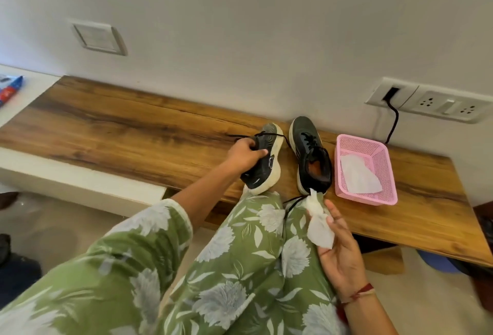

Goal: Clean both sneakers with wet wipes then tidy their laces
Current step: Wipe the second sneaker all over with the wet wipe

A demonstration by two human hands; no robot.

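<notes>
Left hand (245,155) gripping tilted black sneaker (262,173), right hand (340,252) apparently pinching crumpled wipe (318,225)

Our left arm stretches from the near left towards the far side, the forearm bare past the sleeve (149,228). Our left hand (246,156) is knuckles up, fingers and thumb curled round the sneaker (266,169). Our right arm comes in from the near right, with the palm turned up and leftwards. Our right hand (340,246) pinches a wet wipe (318,225) at its fingertips, its fingers only loosely bent.
</notes>
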